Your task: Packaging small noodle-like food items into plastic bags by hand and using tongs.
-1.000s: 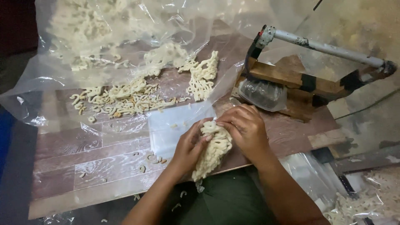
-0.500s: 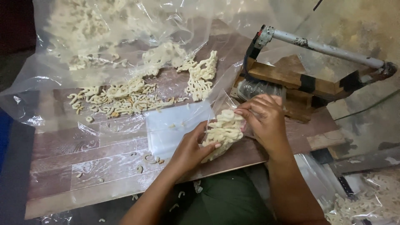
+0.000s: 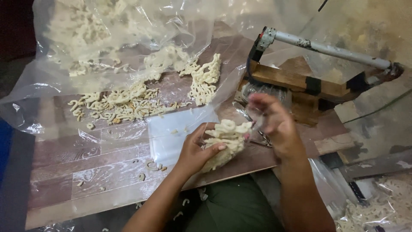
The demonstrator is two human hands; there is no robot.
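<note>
**Filled cracker packet held up, right hand twisting its neck**

Left hand (image 3: 195, 150) cups the small clear bag of pale curly crackers (image 3: 225, 139) from below, fingers curled round it, thumb on the near side. Bag sits just above the near edge of the wood-pattern table (image 3: 86, 163), at centre of view, slightly tilted right. Right hand (image 3: 274, 124) is motion-blurred at the bag's top right; fingers look bunched on the plastic neck, but whether they actually pinch it, cannot tell

Change from a second ago: the bag hung low off the table edge with both hands closed over its top; now it is lifted, turned more sideways, and the right hand has moved up and right, away from the crackers. Reads as filling finished, closing of the mouth under way, judged only

Around: flat stack of empty clear bags (image 3: 171, 133) just left of the left hand; loose cracker pieces (image 3: 120, 105) spread far left; big open plastic sack (image 3: 107, 38) at far left; wooden sealer with metal lever arm (image 3: 326, 49) far right, close behind the right hand; more bagged crackers (image 3: 369, 210) at near right
</note>
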